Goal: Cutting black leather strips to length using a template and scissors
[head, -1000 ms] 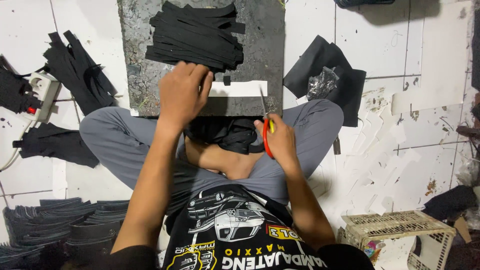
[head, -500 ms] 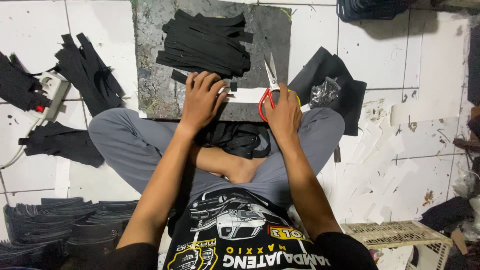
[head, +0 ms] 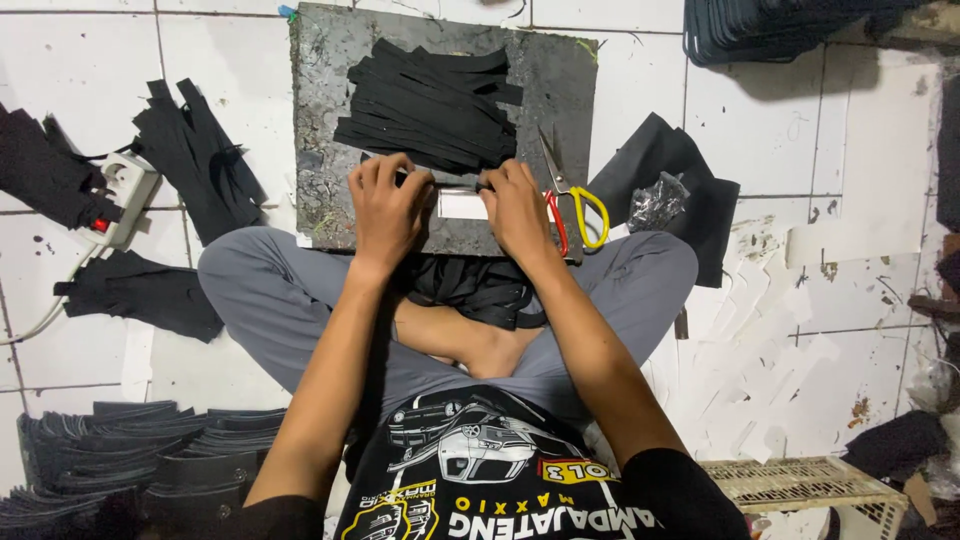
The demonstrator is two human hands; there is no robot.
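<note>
small crumpled clear plastic bag (head: 657, 203) on black fabric (head: 690, 180) right of the board, no labels, signs or screens

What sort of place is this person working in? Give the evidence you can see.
Probably a small home workshop for cutting fabric or strap material. The person sits on a tiled floor at a dark board with black strips and scissors; stacked pieces lie around.
</note>
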